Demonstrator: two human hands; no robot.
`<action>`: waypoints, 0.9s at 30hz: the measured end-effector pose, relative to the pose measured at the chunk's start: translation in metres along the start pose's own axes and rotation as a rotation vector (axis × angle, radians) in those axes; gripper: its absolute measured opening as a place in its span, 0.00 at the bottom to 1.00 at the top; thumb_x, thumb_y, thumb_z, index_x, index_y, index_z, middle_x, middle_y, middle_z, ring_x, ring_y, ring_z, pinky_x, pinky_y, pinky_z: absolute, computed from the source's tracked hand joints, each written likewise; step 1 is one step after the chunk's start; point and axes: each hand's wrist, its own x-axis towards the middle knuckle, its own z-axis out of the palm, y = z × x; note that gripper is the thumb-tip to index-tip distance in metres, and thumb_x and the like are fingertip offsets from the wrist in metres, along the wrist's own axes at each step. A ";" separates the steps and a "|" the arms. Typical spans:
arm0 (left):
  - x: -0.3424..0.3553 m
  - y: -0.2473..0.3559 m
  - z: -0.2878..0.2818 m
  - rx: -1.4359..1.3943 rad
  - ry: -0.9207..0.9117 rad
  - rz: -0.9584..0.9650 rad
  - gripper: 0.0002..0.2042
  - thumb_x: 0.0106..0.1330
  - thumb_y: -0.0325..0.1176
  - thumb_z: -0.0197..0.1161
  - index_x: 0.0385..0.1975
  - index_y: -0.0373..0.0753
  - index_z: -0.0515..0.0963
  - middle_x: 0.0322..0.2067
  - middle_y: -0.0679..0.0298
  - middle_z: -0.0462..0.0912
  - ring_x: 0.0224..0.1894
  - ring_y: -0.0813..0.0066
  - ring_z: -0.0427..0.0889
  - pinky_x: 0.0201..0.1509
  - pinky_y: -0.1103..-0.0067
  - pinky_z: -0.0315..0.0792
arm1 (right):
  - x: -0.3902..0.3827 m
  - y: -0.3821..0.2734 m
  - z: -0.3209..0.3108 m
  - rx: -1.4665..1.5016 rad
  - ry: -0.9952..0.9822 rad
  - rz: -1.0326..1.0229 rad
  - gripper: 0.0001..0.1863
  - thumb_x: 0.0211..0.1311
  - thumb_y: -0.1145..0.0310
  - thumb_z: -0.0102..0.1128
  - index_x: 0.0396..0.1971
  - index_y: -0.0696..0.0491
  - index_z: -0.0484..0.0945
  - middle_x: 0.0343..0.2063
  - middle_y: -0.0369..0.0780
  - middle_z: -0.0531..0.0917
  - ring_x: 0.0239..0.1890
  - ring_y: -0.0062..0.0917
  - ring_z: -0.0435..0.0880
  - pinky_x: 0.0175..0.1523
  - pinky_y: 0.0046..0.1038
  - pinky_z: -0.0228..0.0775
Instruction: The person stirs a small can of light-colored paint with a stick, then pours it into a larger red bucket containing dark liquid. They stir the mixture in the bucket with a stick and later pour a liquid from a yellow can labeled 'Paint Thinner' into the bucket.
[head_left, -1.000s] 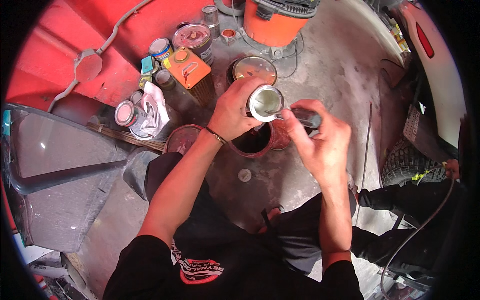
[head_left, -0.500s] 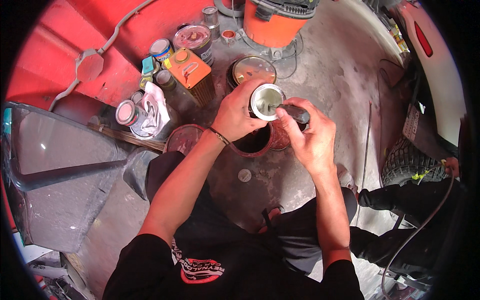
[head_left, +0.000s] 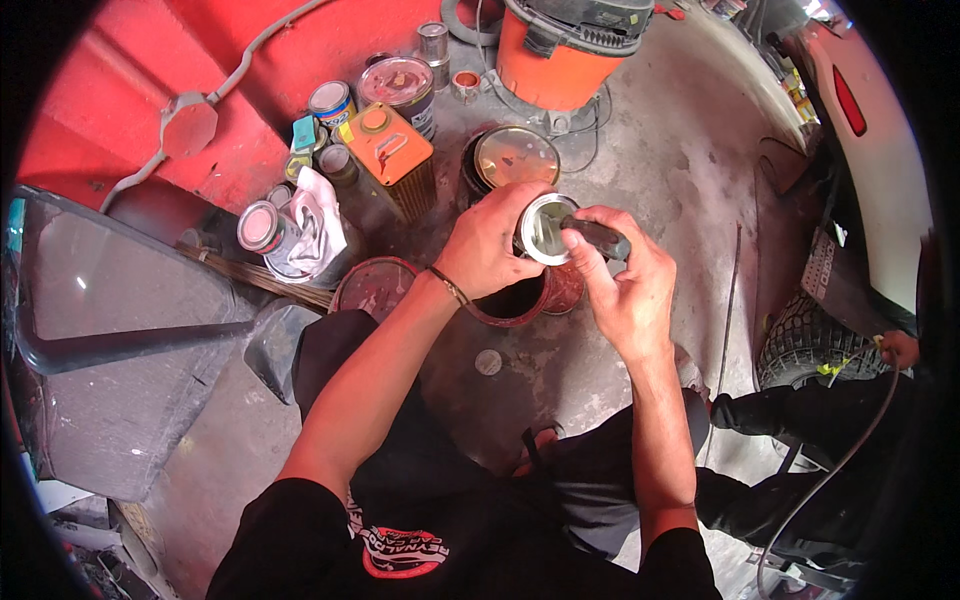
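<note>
My left hand is wrapped round a small open metal can, tilted so its pale silvery-green inside faces up. My right hand grips a dark-handled tool, its far end inside the can. Below the can stands a dark, red-rimmed open pail, partly hidden by my hands. Behind them lies a round reflective lid on a dark container, with a red container to the left.
Paint tins, an orange jerrycan and an orange shop vacuum stand along the red wall. A dark panel lies left. Right are a white vehicle, tyre, hose and another person's hand.
The view has shifted slightly, with the surroundings appearing lower. The can and both hands also sit lower, and the tool's handle now reaches further over the can's opening.
</note>
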 end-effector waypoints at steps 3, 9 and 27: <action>0.000 -0.005 -0.003 0.063 -0.007 0.035 0.42 0.53 0.31 0.89 0.72 0.41 0.78 0.64 0.53 0.87 0.67 0.49 0.88 0.71 0.61 0.82 | -0.006 -0.011 0.002 0.051 -0.103 0.080 0.16 0.76 0.64 0.81 0.55 0.56 0.89 0.48 0.44 0.95 0.37 0.25 0.93 0.41 0.29 0.84; 0.006 -0.006 -0.010 0.114 0.040 0.113 0.43 0.53 0.33 0.90 0.72 0.42 0.78 0.65 0.53 0.87 0.68 0.48 0.87 0.72 0.60 0.82 | -0.005 -0.013 -0.009 -0.006 -0.090 0.108 0.16 0.78 0.61 0.78 0.54 0.57 0.89 0.41 0.45 0.94 0.33 0.25 0.93 0.40 0.29 0.83; 0.005 0.000 -0.003 -0.027 -0.013 0.122 0.45 0.51 0.33 0.90 0.73 0.43 0.77 0.62 0.52 0.87 0.66 0.47 0.88 0.71 0.60 0.82 | -0.008 -0.042 -0.038 -0.087 -0.205 0.050 0.16 0.72 0.68 0.82 0.54 0.56 0.90 0.45 0.47 0.93 0.42 0.39 0.95 0.43 0.36 0.88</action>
